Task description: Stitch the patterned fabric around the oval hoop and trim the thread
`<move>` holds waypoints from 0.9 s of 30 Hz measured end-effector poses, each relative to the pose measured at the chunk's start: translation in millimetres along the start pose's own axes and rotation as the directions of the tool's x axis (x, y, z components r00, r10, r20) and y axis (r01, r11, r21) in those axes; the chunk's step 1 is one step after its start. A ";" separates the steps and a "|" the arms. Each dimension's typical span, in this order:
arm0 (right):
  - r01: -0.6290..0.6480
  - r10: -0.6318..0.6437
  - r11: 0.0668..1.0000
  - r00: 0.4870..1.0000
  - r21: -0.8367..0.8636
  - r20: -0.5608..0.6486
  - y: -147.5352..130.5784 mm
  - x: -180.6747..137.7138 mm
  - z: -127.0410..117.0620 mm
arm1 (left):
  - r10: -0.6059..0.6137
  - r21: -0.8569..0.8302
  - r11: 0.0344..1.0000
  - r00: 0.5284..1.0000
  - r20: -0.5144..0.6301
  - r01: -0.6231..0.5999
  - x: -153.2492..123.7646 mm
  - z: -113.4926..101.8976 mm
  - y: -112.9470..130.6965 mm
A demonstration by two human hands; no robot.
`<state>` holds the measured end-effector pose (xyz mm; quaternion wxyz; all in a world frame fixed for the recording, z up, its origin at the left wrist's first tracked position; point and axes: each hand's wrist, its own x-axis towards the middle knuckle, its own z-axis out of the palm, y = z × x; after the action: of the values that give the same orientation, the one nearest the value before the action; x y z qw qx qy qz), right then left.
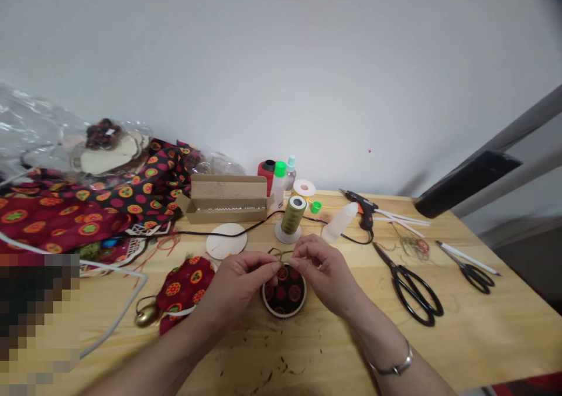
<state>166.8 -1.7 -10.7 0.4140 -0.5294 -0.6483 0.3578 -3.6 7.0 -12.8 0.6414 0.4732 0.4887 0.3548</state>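
Observation:
My left hand and my right hand meet over a round disc covered in dark patterned fabric with a white rim. Thumb and forefinger are pinched together on each hand, both gripping a thin olive cord that loops up between them. The disc lies on the table just under my fingertips. Right behind my hands stands a spool of olive thread. Left of my left wrist lie red patterned fabric pieces and a small brass bell.
Large black-handled scissors, smaller scissors and a glue gun lie to the right. A white glue bottle stands nearer. An open cardboard box, a pale disc and piled patterned fabric are leftward.

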 end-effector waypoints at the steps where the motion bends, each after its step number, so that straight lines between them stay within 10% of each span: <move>1: 0.023 -0.023 1.000 1.000 0.001 -0.007 0.5 0.0 -0.1 | -0.001 -0.005 1.000 1.000 -0.003 0.001 0.1 -0.1 -0.9; 14: 0.143 -0.144 0.962 0.990 -0.233 0.012 -14.4 -18.1 14.1 | -0.012 -0.138 0.990 0.998 -0.065 0.003 -1.5 1.7 0.0; 20: 0.477 -0.485 0.650 0.860 -0.592 0.161 -7.7 -24.3 22.9 | -0.163 -0.404 0.900 0.986 0.030 0.161 1.4 1.7 -4.7; 27: 0.643 -0.566 0.413 0.736 -0.645 0.372 -8.4 -25.6 21.9 | -0.204 -0.520 0.822 0.973 0.111 0.232 1.2 0.6 -3.0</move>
<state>146.0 -29.0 -15.9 0.2312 -0.3611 -0.8993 -0.0860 -2.7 7.1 -15.9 0.7954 0.2278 0.4063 0.3878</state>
